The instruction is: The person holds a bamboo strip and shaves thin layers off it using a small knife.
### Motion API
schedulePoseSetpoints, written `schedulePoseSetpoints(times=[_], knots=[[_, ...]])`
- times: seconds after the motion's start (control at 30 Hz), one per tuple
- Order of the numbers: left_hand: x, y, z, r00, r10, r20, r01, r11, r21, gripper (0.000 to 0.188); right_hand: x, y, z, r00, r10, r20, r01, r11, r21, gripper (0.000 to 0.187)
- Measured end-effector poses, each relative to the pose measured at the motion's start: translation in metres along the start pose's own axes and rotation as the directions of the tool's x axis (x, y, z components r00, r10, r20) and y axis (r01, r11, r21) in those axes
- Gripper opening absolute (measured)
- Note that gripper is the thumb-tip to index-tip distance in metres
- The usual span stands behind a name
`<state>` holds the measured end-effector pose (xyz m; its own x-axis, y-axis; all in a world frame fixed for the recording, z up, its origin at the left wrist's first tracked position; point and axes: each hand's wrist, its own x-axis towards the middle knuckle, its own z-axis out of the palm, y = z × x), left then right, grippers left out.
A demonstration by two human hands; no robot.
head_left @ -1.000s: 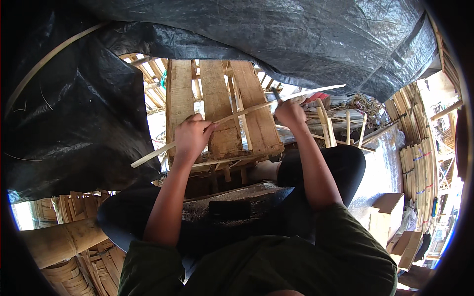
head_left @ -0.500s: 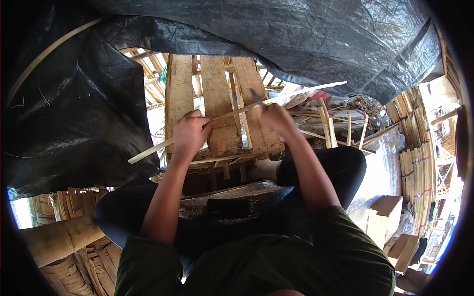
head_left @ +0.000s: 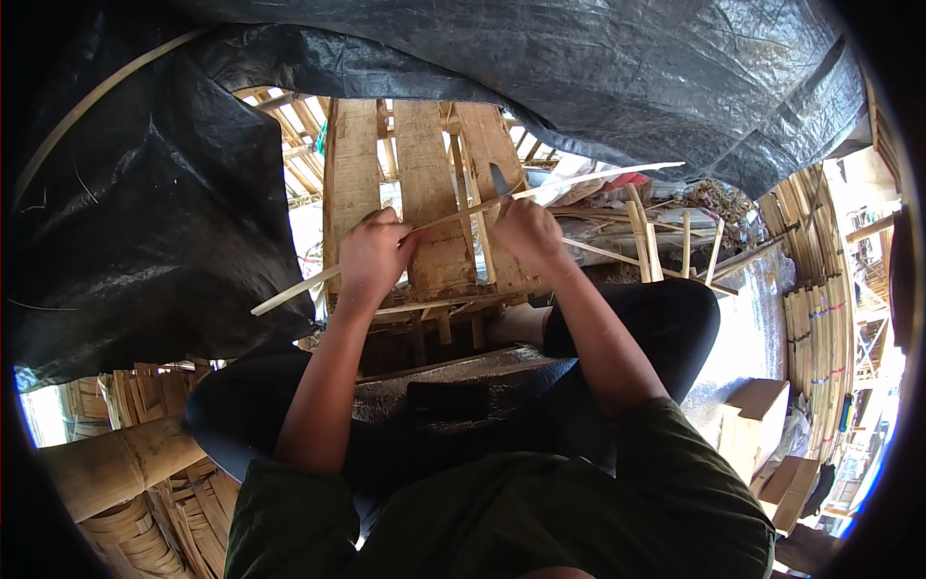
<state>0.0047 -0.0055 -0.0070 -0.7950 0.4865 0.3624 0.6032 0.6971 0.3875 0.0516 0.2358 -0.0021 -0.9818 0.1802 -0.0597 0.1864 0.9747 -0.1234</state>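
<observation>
A long, thin bamboo strip (head_left: 313, 282) runs slantwise over a wooden plank bench (head_left: 424, 169), its far right end pale and tapered. My left hand (head_left: 374, 253) is closed round the strip left of the middle. In my closed right hand (head_left: 528, 230) is a knife (head_left: 499, 180); its dark blade points up and away, resting against or very near the strip. The knife's handle is hidden inside the fist.
Black plastic sheeting (head_left: 656, 77) hangs beyond and to the left. Bundled bamboo slats (head_left: 815, 328) stand at the right, near a cardboard box (head_left: 752, 425). A thick bamboo pole (head_left: 121, 468) lies at lower left. Several upright sticks (head_left: 686, 241) rise beyond my right knee.
My right hand has drawn a little to the left and nearer along the strip, and the knife blade shows more clearly. My left hand has hardly moved.
</observation>
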Motion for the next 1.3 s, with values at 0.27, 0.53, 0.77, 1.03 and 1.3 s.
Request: schedulePoseSetpoints(times=[0.27,0.53,0.77,1.03,1.3], knots=[[0.001,-0.003,0.0,1.0,0.009,0.018,-0.009,1.0,0.009,0.021,-0.002,0.001,0.006,0.984,-0.159,0.079,0.173,0.962,-0.213,0.035],[0.003,0.0,-0.001,1.0,-0.009,0.026,0.009,1.0,-0.014,0.023,-0.005,0.007,0.005,0.961,-0.271,0.061,0.263,0.82,-0.508,0.023],[0.002,0.0,0.001,1.0,0.022,0.004,-0.022,0.999,-0.03,0.023,-0.009,-0.003,-0.007,0.99,0.038,0.133,-0.026,0.996,-0.09,0.026],[0.003,-0.001,0.001,0.999,-0.031,0.038,0.032,0.999,-0.03,0.023,-0.002,0.015,0.005,0.992,-0.033,0.124,0.008,0.98,0.198,0.047],[0.002,0.001,0.0,0.999,-0.009,0.046,0.01,1.0,-0.009,0.024,-0.003,0.005,-0.013,0.957,0.084,0.277,-0.19,0.904,0.384,0.045]])
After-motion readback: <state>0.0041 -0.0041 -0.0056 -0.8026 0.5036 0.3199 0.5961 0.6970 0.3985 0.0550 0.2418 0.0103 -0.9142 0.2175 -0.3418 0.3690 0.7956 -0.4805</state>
